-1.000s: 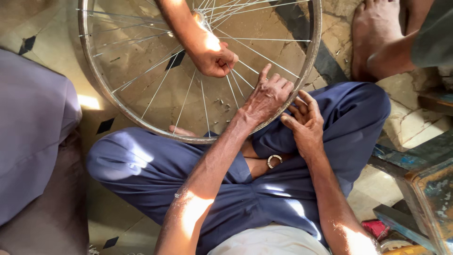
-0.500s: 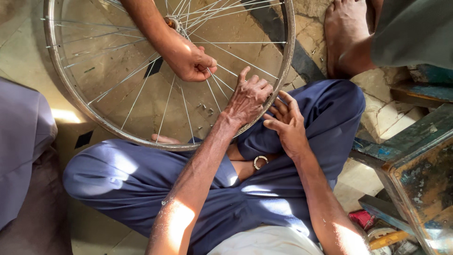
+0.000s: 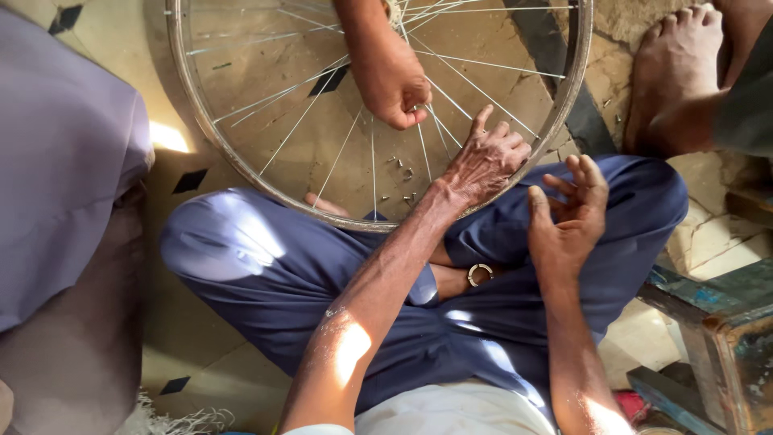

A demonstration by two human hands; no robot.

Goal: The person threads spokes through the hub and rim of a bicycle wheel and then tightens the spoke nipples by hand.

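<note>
Head view: a bare silver metal bicycle wheel rim with thin wire spokes (image 3: 241, 173) lies flat over the tiled floor, its near edge resting against the crossed legs in dark blue trousers (image 3: 266, 274) of the person wearing the camera. The left hand (image 3: 483, 161) lies on the rim at about its 5 o'clock point, fingers bent over the metal and pressing it, the forefinger lifted toward the spokes. The right hand (image 3: 568, 217) hangs just outside the rim, at 4 o'clock from the left hand, fingers spread and curled, holding nothing and touching nothing. A co-worker's hand (image 3: 394, 89) reaches down from 12 o'clock inside the wheel, its fingers pinched together around one spoke just beside the left hand. Small loose metal spoke nipples (image 3: 398, 173) lie scattered on the floor inside the rim, between the two hands and the near edge. A bare foot (image 3: 672, 80) stands at 2 o'clock outside the rim. A worn blue-painted wooden stool (image 3: 717, 322) sits at 4 o'clock, and grey cloth (image 3: 64, 161) fills the 9 o'clock side.
</note>
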